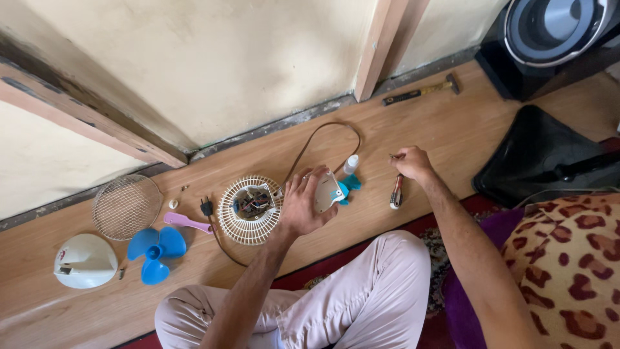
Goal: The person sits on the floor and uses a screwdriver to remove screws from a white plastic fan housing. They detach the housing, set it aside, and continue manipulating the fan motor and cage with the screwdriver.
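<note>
My left hand rests on the white base of a small dismantled fan, gripping it next to the white rear grille with the exposed motor and wires. My right hand has its fingers closed around a small object on the wooden floor, just above a screwdriver with a dark striped handle. A small white bottle and a blue piece lie between the hands. A brown cord loops away from the fan.
To the left lie a wire front grille, a blue fan blade, a white cover, a pink tool and a black plug. A hammer, a speaker and a black bag sit at right.
</note>
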